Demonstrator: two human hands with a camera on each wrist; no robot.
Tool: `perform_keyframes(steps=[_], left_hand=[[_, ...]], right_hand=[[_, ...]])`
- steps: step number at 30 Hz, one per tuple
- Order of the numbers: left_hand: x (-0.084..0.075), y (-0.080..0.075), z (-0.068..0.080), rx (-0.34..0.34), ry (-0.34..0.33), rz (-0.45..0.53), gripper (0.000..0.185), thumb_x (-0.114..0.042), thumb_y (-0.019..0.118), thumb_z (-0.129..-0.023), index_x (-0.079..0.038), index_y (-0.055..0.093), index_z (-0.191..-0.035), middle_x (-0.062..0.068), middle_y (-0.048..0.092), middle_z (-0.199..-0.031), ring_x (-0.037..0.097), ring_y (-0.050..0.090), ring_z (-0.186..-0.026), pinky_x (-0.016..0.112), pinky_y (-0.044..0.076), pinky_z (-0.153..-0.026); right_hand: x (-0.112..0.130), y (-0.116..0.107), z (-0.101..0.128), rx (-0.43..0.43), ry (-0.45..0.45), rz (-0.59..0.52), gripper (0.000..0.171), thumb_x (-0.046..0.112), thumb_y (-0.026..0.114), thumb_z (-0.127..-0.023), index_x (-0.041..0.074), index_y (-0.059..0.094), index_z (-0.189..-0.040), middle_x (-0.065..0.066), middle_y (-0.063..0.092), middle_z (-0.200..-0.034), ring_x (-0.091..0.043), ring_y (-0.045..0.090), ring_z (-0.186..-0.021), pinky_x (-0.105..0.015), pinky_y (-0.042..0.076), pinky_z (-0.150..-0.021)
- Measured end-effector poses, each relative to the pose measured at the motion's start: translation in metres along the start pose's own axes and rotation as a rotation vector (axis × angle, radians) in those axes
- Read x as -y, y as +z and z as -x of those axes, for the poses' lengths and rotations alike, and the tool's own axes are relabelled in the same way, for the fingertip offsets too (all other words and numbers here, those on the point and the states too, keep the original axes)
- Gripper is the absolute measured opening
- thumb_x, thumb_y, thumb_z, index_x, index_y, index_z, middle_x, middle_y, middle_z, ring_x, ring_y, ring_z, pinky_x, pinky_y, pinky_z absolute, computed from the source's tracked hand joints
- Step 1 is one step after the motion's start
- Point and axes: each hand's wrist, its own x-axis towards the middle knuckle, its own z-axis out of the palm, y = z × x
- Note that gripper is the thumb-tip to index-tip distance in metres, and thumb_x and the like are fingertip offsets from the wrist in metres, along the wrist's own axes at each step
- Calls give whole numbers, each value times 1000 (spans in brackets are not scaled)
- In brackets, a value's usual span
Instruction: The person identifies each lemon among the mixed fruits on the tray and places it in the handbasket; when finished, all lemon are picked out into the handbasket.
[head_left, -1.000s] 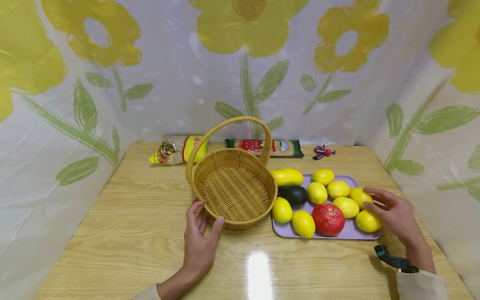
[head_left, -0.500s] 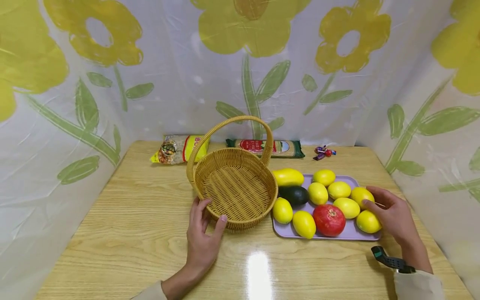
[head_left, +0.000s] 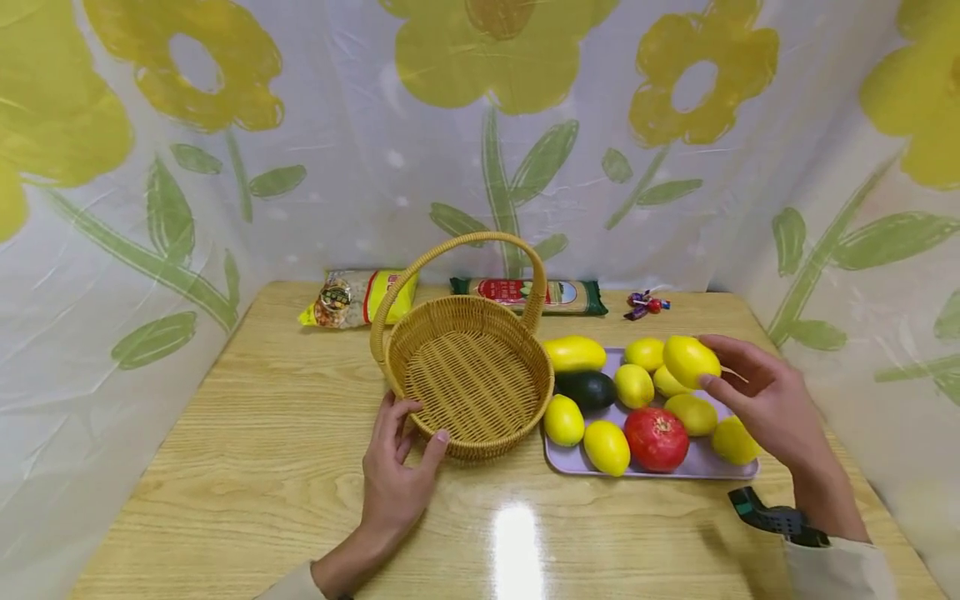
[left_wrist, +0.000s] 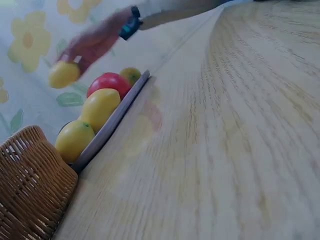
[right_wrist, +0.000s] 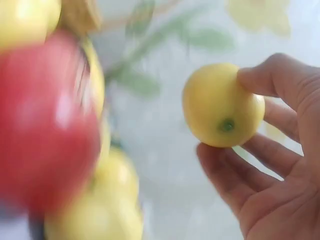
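Note:
My right hand (head_left: 780, 412) pinches a yellow lemon (head_left: 688, 362) between thumb and fingers, raised above the purple tray (head_left: 703, 461). In the right wrist view the same lemon (right_wrist: 215, 107) shows its green stem end, thumb on top and fingertips underneath. My left hand (head_left: 397, 479) holds the near-left side of a round wicker basket (head_left: 472, 452) with a tall handle, fingertips and thumb at its rim. No fruit lies inside the basket. On the tray sit several more lemons (head_left: 607, 447), a red pomegranate (head_left: 657, 440), a dark green avocado-like fruit (head_left: 587, 390) and a longer yellow fruit (head_left: 575, 353).
Behind the basket lie a yellow-ended food bag (head_left: 352, 298) and a green-ended noodle packet (head_left: 566, 297). Small wrapped candies (head_left: 647, 305) are at the back right. Flowered curtains (head_left: 337, 167) enclose the wooden table (head_left: 262, 467) at the back and sides.
My right hand has taken a lemon from the tray's right side and lifted it up and to the left. The basket and my left hand have stayed nearly still.

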Motion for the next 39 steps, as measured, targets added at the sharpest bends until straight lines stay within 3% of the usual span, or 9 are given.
perform_keyframes(steps=[4,8,15,21,27,32,36,39], left_hand=[[0,4,5,-15,-18,78,50,-12,79,-102,-10,57,-147,19,25,-179,45,41,-158,40,47,-123],[-1,11,11,-47,-33,173,54,-11,77,-104,-10,55,-153,17,28,-177,41,40,-158,31,44,-125],[-3,19,16,-79,-21,189,56,-11,75,-106,-10,54,-157,19,29,-177,43,38,-160,36,43,-125],[-2,17,18,-82,-11,200,58,-8,75,-105,-12,54,-159,18,28,-177,41,39,-159,35,43,-124],[0,14,17,-89,2,203,59,-5,75,-104,-13,53,-159,21,28,-176,41,39,-158,32,44,-123],[2,12,17,-90,-1,215,59,-4,75,-104,-13,53,-159,20,29,-176,41,40,-157,29,45,-123],[0,14,17,-73,-8,217,60,-6,75,-104,-12,52,-160,22,28,-176,43,38,-158,29,45,-124],[-1,15,17,-68,-16,207,60,-8,75,-105,-13,52,-160,22,27,-176,42,37,-159,34,44,-125]], right_hand=[[34,24,-17,178,-93,-77,50,-7,75,-99,6,67,-147,4,71,-141,-4,68,-122,-15,60,-100],[52,58,-31,377,-131,-152,49,-1,76,-101,11,67,-148,-8,70,-146,-12,70,-124,-21,62,-104],[68,124,-52,642,-146,-220,46,13,77,-105,18,67,-149,-4,70,-147,-18,71,-127,-32,62,-108],[84,169,-60,743,-260,-98,44,20,79,-104,17,70,-147,2,72,-145,-13,71,-122,-40,66,-102],[102,199,-62,731,-291,-105,48,20,81,-101,13,69,-148,-1,72,-148,-20,69,-133,-48,61,-113],[95,186,-58,696,-235,-193,51,22,83,-101,8,68,-148,-10,71,-149,-26,70,-133,-50,59,-115],[70,143,-44,623,-141,-250,47,14,81,-102,10,69,-147,-11,71,-147,-28,70,-133,-53,58,-115],[46,102,-30,519,-99,-241,43,6,78,-102,9,71,-145,-14,72,-145,-29,71,-132,-42,60,-114]])
